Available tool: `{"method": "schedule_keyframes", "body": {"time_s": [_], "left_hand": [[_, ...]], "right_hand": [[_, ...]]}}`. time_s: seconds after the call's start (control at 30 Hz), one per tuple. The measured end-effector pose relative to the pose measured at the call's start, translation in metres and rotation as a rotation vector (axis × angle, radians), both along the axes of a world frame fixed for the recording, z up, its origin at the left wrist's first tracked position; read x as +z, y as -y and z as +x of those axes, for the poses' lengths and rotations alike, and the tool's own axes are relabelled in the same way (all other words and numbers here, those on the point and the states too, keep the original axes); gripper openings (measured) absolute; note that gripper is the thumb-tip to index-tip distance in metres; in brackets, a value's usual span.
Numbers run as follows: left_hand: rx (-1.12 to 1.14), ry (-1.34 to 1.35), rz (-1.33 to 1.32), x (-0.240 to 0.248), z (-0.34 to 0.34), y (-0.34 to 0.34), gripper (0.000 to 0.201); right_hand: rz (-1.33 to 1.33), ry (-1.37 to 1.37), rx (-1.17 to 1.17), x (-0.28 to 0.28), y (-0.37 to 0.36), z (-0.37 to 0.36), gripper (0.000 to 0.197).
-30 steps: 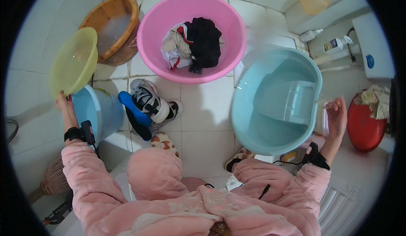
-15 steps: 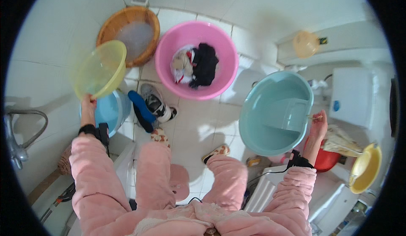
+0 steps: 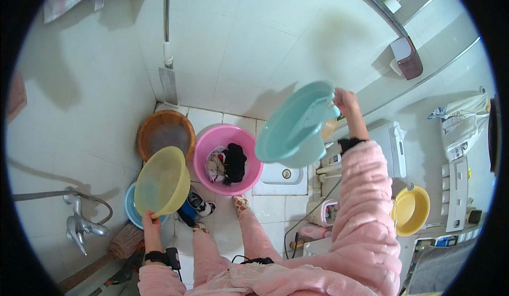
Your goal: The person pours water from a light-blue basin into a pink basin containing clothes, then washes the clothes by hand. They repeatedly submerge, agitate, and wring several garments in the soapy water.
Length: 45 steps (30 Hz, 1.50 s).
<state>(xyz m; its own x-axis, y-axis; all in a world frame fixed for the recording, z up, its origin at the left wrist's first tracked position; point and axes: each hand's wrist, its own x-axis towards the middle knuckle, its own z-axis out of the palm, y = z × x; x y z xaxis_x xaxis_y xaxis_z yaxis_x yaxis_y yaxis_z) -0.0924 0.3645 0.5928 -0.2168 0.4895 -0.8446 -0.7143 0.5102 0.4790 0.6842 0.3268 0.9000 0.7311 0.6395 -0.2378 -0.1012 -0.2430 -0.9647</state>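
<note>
My left hand [image 3: 152, 219] grips the lower rim of a translucent yellow basin [image 3: 167, 179], tilted above a blue basin [image 3: 131, 208]. My right hand [image 3: 347, 102] is raised at the right and closed on the edge of a large teal basin [image 3: 286, 126], held tilted in the air. I see nothing inside the teal basin. Between my hands, a pink basin [image 3: 253, 166] stands on the floor with dark clothing [image 3: 235, 163] and light-coloured clothing [image 3: 213, 166] in it. Behind the yellow basin sits a brown wooden-looking tub [image 3: 146, 137] holding cloudy liquid.
A squat toilet [image 3: 270, 184] lies in the floor under the teal basin. Shoes [image 3: 201, 206] stand near my feet. On the left are a wall tap [image 3: 82, 224] and a mop [image 3: 126, 241]. Another yellow basin [image 3: 421, 211] and a pink bottle [image 3: 314, 231] are on the right.
The teal basin has been lifted and tilted in my right hand, uncovering the squat toilet. My left hand keeps hold of the yellow basin. The view has tipped up towards the far wall.
</note>
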Motion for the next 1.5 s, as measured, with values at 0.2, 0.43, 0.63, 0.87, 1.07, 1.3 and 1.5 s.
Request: {"method": "schedule_keyframes", "body": {"time_s": [0.2, 0.43, 0.63, 0.87, 1.07, 1.3, 1.5], "left_hand": [[0.053, -0.07, 0.118, 0.057, 0.008, 0.012, 0.014], [0.066, -0.039, 0.259, 0.108, 0.024, 0.049, 0.008], [0.346, -0.086, 0.152, 0.113, 0.045, 0.081, 0.011], [0.476, -0.146, 0.199, 0.122, 0.049, 0.125, 0.016], [0.542, -0.074, 0.29, 0.108, 0.04, 0.153, 0.012], [0.63, -0.162, 0.172, 0.148, 0.056, 0.15, 0.018], [0.663, -0.242, 0.034, 0.165, 0.074, 0.132, 0.017]], "right_hand": [[0.156, 0.003, 0.117, 0.016, -0.15, 0.004, 0.013], [0.137, 0.095, 0.202, 0.088, -0.287, -0.046, 0.02], [0.263, 0.014, 0.371, 0.103, -0.371, -0.06, 0.028], [0.174, 0.605, 0.278, 0.078, -0.442, -0.041, 0.014], [0.202, 0.668, 0.474, 0.06, -0.468, -0.01, 0.014], [-0.465, 1.369, 0.498, 0.056, -0.516, 0.004, 0.027], [-0.395, 1.816, 0.7, 0.038, -0.439, -0.069, 0.036]]}}
